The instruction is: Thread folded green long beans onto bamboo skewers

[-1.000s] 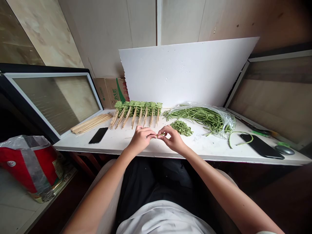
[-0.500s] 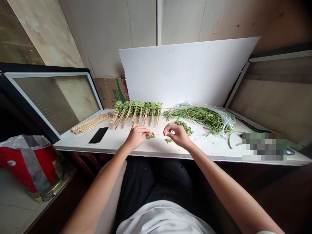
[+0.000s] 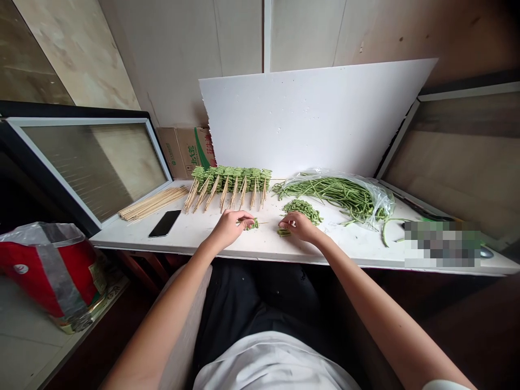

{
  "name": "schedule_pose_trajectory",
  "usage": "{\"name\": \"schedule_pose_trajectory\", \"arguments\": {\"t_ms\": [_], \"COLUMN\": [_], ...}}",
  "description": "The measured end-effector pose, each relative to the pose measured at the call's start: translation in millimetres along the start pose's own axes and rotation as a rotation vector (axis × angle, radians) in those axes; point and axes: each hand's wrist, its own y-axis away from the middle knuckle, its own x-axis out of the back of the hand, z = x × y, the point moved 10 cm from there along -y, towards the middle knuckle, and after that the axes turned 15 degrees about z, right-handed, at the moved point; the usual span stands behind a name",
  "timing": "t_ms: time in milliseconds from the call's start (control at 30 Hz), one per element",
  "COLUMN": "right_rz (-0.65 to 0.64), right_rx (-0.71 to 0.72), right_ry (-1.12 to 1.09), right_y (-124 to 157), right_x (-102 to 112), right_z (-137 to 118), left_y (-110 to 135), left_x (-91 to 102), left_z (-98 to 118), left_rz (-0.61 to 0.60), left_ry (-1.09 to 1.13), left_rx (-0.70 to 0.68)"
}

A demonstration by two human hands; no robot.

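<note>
My left hand [image 3: 231,226] pinches a thin bamboo skewer [image 3: 260,222] with a few green bean pieces threaded on it, held just above the white table [image 3: 357,246]. My right hand [image 3: 298,225] is lowered onto the table, fingers curled over a small clump of cut bean pieces [image 3: 284,232]. A larger heap of cut beans [image 3: 304,209] lies just behind that hand. A row of finished bean skewers [image 3: 229,184] lies at the back of the table.
Long green beans in a clear plastic bag [image 3: 345,194] lie at the right. Bare skewers [image 3: 152,204] and a black phone [image 3: 164,223] lie at the left. A white foam board [image 3: 309,116] leans against the wall. A red pot [image 3: 52,276] stands at the lower left.
My hands were together at the skewer's tip; they parted. The left keeps the skewer, and the right has dropped to the loose bean pieces on the table.
</note>
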Motion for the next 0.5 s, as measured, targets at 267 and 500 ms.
{"name": "schedule_pose_trajectory", "arguments": {"t_ms": [267,500], "right_rz": [0.007,0.071], "right_rx": [-0.109,-0.004], "right_ry": [-0.213,-0.441], "right_y": [-4.9,0.9], "right_x": [15.9,26.1], "right_z": [-44.6,-121.8], "left_y": [-2.0,-0.3], "left_x": [-1.9,-8.8], "left_z": [1.3,4.5], "left_rz": [0.071,0.108], "left_ry": [0.327,0.494], "left_rx": [0.176,0.28]}}
